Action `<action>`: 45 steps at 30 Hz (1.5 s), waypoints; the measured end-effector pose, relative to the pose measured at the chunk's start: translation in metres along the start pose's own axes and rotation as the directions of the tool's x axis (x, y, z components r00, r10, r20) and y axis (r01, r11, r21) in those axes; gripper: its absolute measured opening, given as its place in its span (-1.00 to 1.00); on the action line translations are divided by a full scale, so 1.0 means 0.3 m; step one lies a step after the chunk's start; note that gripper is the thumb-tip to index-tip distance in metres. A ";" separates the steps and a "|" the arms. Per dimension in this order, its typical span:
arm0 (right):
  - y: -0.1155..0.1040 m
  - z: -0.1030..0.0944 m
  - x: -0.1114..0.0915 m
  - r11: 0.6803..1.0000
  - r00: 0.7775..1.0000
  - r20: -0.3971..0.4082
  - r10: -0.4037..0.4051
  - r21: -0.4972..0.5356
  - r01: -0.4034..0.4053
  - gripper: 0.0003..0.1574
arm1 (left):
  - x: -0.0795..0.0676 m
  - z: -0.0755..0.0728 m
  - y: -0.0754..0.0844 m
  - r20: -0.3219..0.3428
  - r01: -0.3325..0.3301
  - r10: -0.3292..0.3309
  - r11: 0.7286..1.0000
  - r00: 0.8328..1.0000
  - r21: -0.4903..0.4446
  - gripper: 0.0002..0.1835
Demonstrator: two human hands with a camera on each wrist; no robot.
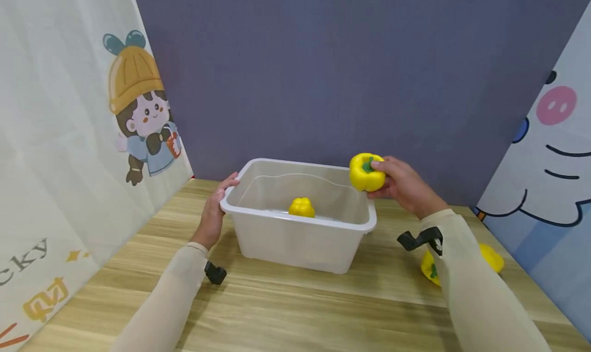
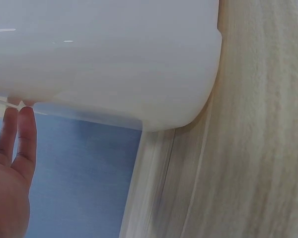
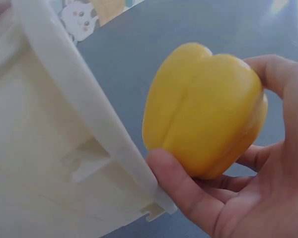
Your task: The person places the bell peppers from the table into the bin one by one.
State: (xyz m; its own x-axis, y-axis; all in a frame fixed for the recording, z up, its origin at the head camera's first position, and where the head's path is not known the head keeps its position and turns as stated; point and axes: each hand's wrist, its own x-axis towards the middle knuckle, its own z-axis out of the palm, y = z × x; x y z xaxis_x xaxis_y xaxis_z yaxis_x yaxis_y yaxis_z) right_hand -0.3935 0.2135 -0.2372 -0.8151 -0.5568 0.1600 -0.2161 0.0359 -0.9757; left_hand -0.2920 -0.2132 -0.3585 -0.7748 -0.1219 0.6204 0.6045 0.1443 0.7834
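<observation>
Above the right end of a pale plastic bin (image 1: 295, 244), my right hand (image 1: 406, 185) grips a yellow bell pepper (image 1: 361, 172) with a green stem. In the right wrist view this pepper (image 3: 203, 109) sits between the thumb and fingers, close by the bin's rim (image 3: 89, 94). At the bin's left end my left hand (image 1: 213, 213) holds the rim; the left wrist view shows two fingers (image 2: 26, 139) reaching up to it along the outer wall. Another yellow pepper (image 1: 302, 207) lies inside the bin, its lower part hidden by the front rim.
More yellow peppers (image 1: 429, 267) lie on the wooden table (image 1: 295, 311) at the right, partly hidden by my right forearm. A dark blue-grey panel (image 1: 341, 75) stands behind the bin. Printed cloths hang on the left (image 1: 55, 111) and right (image 1: 554, 177).
</observation>
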 end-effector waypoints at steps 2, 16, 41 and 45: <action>-0.008 0.015 -0.002 1.000 1.000 -0.015 0.019 -0.025 -0.019 -0.44 | -0.003 -0.007 0.001 0.004 -0.001 0.001 1.000 1.000 -0.005 -0.43; -0.069 0.118 -0.031 0.989 0.997 -0.031 0.070 -0.126 -0.074 -0.34 | -0.028 -0.043 0.014 0.033 0.011 -0.010 1.000 0.999 -0.026 -0.42; -0.066 0.074 0.155 0.977 0.997 0.034 0.069 -0.202 -0.061 -0.29 | 0.013 0.037 -0.041 -0.018 -0.014 0.014 0.999 1.000 0.036 -0.41; -0.063 0.074 0.178 0.980 0.997 0.030 0.071 -0.187 -0.064 -0.25 | 0.015 0.032 -0.038 -0.016 -0.027 0.027 0.999 1.000 0.040 -0.41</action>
State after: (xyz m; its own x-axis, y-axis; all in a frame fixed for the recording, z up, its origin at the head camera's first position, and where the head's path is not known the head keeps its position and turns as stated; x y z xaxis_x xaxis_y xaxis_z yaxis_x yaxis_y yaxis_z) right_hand -0.4210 0.1648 -0.2136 -0.8118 -0.5777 0.0854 -0.2599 0.2265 -0.9387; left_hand -0.3043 -0.2061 -0.3650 -0.7550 -0.1338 0.6420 0.6170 0.1865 0.7645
